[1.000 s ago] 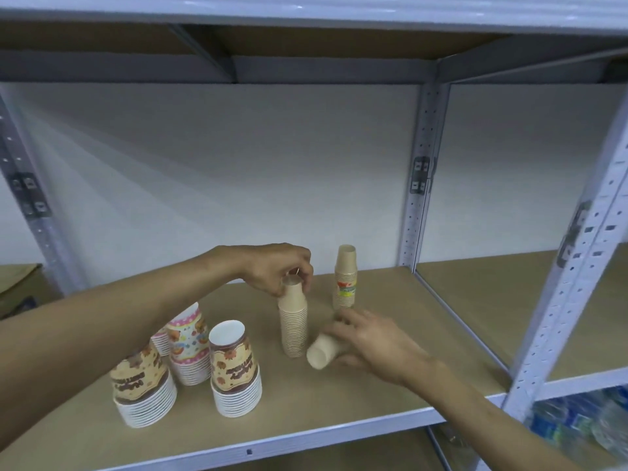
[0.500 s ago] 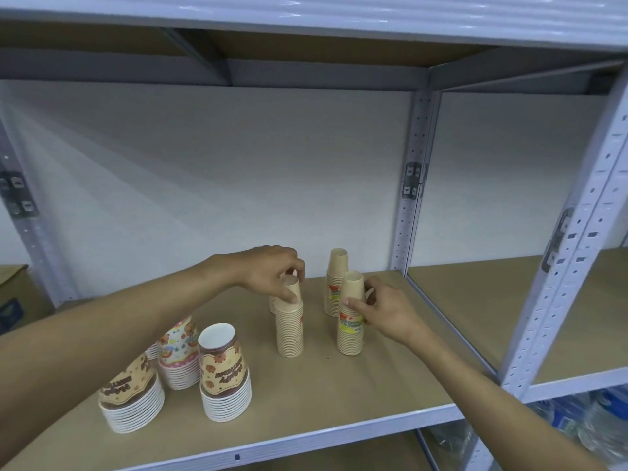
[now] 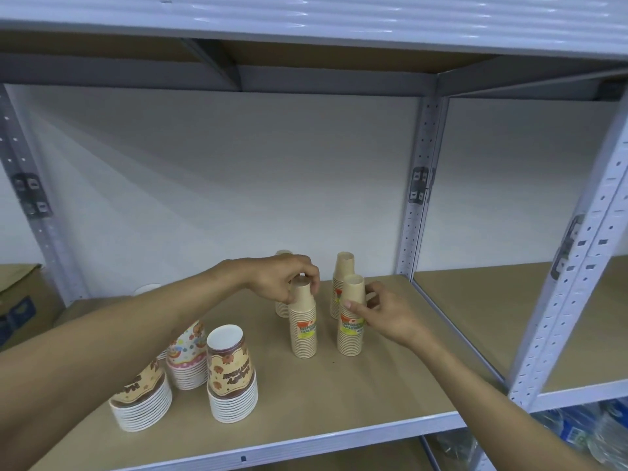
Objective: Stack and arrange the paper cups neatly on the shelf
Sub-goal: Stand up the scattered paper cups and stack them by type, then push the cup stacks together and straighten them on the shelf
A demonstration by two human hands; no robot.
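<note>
Two tall stacks of small tan paper cups stand upright side by side on the beige shelf board (image 3: 356, 396). The left hand (image 3: 282, 282) pinches the top of the left stack (image 3: 302, 326), while the right hand (image 3: 384, 316) grasps the right stack (image 3: 351, 321) near its upper cups. Three short stacks of printed paper cups (image 3: 231, 379) sit nearer the shelf's front left.

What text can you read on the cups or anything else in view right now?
Label on the left-hand brown stack: colour band, print blurred, unreadable.
Label on the right-hand brown stack: looks like "DISPOSABLE", unsure; second line blurred.
Brown-banded printed cups: lettering there, unreadable.
Cardboard box: no readable print.
</note>
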